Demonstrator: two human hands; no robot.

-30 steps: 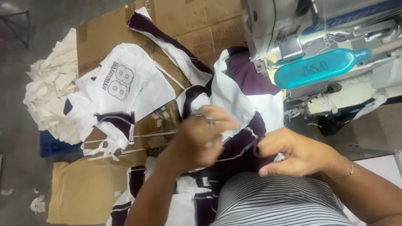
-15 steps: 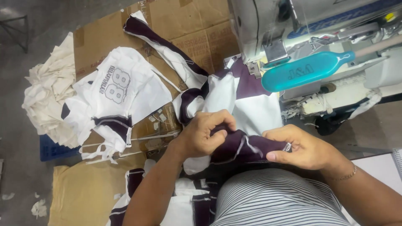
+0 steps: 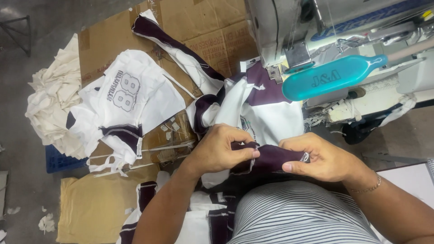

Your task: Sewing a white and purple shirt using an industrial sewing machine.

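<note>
My left hand [image 3: 222, 149] and my right hand [image 3: 318, 156] both pinch a dark maroon fabric piece [image 3: 271, 158] with a white stitched edge, held just above my striped shirt. The piece belongs to a white and maroon garment [image 3: 266, 115] that trails up to the needle area of a sewing machine [image 3: 289, 31]. A teal plastic handle-shaped part [image 3: 332, 77] sticks out from the machine on the right, above my right hand.
Finished white garments with a grey number print [image 3: 126, 97] lie on flattened cardboard [image 3: 203, 22] to the left. A heap of cream cloth [image 3: 49, 104] sits at far left over a blue crate [image 3: 58, 160]. More maroon-and-white pieces [image 3: 203, 221] hang below.
Both hands have drawn closer together and stretched the maroon piece flat between them; the view has shifted slightly, with the machine now nearer the top.
</note>
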